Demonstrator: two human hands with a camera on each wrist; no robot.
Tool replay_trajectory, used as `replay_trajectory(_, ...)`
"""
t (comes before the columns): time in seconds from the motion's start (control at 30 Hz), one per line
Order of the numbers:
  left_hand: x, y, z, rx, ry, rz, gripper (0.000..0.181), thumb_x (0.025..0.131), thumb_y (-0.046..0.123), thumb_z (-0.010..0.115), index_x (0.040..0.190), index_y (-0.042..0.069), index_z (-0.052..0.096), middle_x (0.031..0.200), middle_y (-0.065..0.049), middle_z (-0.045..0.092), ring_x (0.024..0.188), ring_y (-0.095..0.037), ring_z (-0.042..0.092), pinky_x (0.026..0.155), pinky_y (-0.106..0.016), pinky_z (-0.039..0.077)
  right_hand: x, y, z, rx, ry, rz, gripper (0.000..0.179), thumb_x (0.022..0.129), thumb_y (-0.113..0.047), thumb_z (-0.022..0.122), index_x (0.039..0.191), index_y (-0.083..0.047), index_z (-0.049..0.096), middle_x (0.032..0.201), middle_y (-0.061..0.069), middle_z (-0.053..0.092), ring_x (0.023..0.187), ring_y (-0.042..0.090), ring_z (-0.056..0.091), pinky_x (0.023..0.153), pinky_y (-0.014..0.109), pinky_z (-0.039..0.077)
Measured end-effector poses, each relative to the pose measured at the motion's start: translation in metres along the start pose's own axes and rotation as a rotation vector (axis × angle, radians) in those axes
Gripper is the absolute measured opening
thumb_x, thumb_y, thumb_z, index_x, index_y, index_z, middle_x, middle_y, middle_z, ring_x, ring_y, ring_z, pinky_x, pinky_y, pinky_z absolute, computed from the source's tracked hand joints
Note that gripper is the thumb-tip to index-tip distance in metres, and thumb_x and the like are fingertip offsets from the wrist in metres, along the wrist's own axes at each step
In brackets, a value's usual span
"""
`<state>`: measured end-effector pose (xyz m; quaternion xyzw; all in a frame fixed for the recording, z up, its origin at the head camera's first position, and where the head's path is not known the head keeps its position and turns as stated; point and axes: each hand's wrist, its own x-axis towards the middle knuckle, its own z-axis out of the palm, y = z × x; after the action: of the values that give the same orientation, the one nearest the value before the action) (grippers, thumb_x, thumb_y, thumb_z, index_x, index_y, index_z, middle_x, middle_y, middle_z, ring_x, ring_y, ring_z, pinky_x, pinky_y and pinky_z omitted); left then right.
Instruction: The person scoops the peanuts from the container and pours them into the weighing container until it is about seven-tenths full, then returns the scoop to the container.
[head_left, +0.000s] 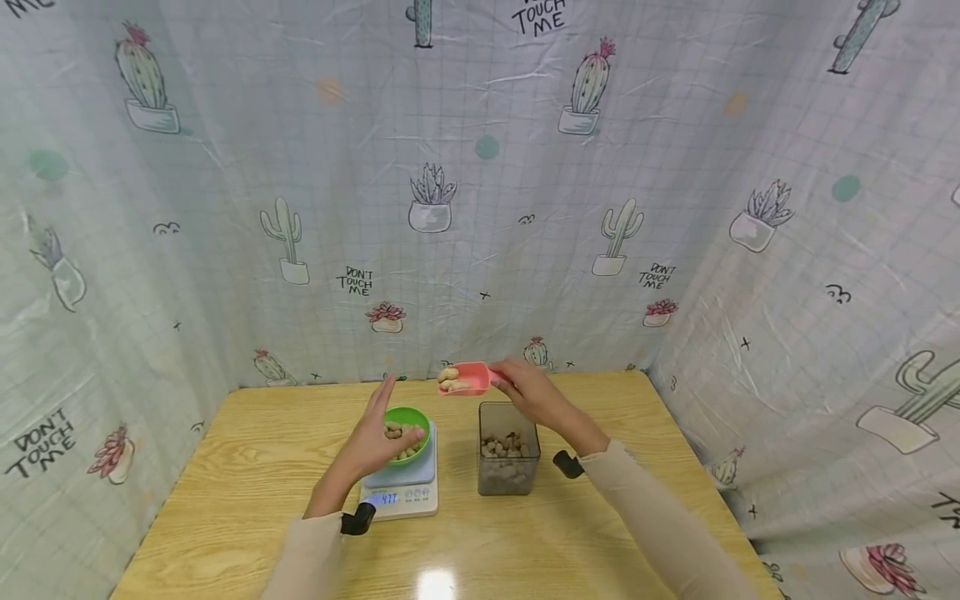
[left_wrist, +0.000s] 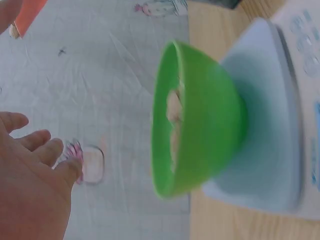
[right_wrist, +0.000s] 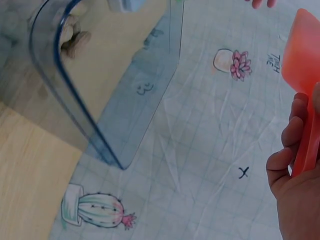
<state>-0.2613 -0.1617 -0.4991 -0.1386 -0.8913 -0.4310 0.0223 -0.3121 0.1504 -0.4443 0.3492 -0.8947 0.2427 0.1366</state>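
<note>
A coral-pink scoop [head_left: 476,377] with a few peanuts [head_left: 450,380] at its front is held up by my right hand [head_left: 534,393], fingers wrapped round the handle, as the right wrist view shows. It hangs beyond the clear bin and to the right of a green bowl [left_wrist: 215,115]. Peanuts lie inside that bowl, which stands on a kitchen scale [head_left: 424,502] whose lit display seems to read 477. My left hand [head_left: 377,437] hovers at the bowl's left side, fingers extended and thumb apart, gripping nothing; it partly covers the bowl in the head view.
A see-through grey bin [head_left: 495,417], with peanuts in its lower part, stands right of the scale on the wooden table [head_left: 285,442]. A cactus-print curtain [head_left: 480,275] hangs behind the table and along both sides. Dark wrist mounts [head_left: 358,518] sit by both cuffs.
</note>
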Motion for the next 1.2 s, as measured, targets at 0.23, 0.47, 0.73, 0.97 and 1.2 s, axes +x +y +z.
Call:
replay_trajectory(0.23,-0.008,-0.024,-0.003,0.011,0.000,-0.028,0.109,0.083,0.047,0.075,0.160,0.027,0.001,0.166,-0.015,0.002,0.148,-0.049,0.016,0.107,-0.072,0.028,0.008,-0.011,0.016,0.006,-0.011,-0.024,0.026,0.103,-0.024,0.051,0.119,-0.010,0.065,0.102,0.003,0.068,0.095,0.018,0.061,0.081,0.036,0.050)
replay_trajectory(0.47,-0.012,-0.044,0.000,0.027,-0.018,-0.036,0.113,0.081,0.048,0.076,0.160,0.019,0.001,0.165,-0.018,0.002,0.148,-0.049,0.015,0.107,-0.072,0.029,0.015,-0.020,0.035,0.036,-0.034,-0.028,0.027,0.102,-0.022,0.052,0.121,-0.008,0.065,0.108,0.007,0.069,0.099,0.021,0.064,0.083,0.038,0.052)
replay_trajectory(0.73,-0.014,-0.060,0.005,0.018,-0.049,-0.089,0.117,0.079,0.046,0.078,0.160,0.014,0.000,0.165,-0.020,0.002,0.146,-0.052,0.018,0.110,-0.070,0.025,0.023,-0.026,0.052,0.011,-0.111,0.017,0.030,0.104,-0.027,0.048,0.125,-0.012,0.063,0.116,0.004,0.068,0.108,0.019,0.063,0.092,0.037,0.052)
replay_trajectory(0.97,-0.013,-0.067,0.008,0.005,-0.075,-0.138,0.115,0.079,0.047,0.077,0.160,0.016,0.001,0.165,-0.020,0.003,0.146,-0.052,0.019,0.109,-0.070,0.027,0.029,-0.031,0.064,-0.038,-0.185,0.026,0.032,0.105,-0.030,0.044,0.124,-0.011,0.063,0.110,0.002,0.066,0.102,0.016,0.062,0.089,0.033,0.052)
replay_trajectory(1.2,-0.009,-0.072,0.016,-0.002,-0.086,-0.172,0.116,0.079,0.050,0.077,0.159,0.010,0.002,0.164,-0.022,0.004,0.144,-0.054,0.020,0.110,-0.070,0.027,0.032,-0.031,0.072,-0.071,-0.239,0.069,0.031,0.104,-0.029,0.048,0.125,-0.013,0.064,0.109,0.001,0.065,0.099,0.014,0.061,0.086,0.031,0.052)
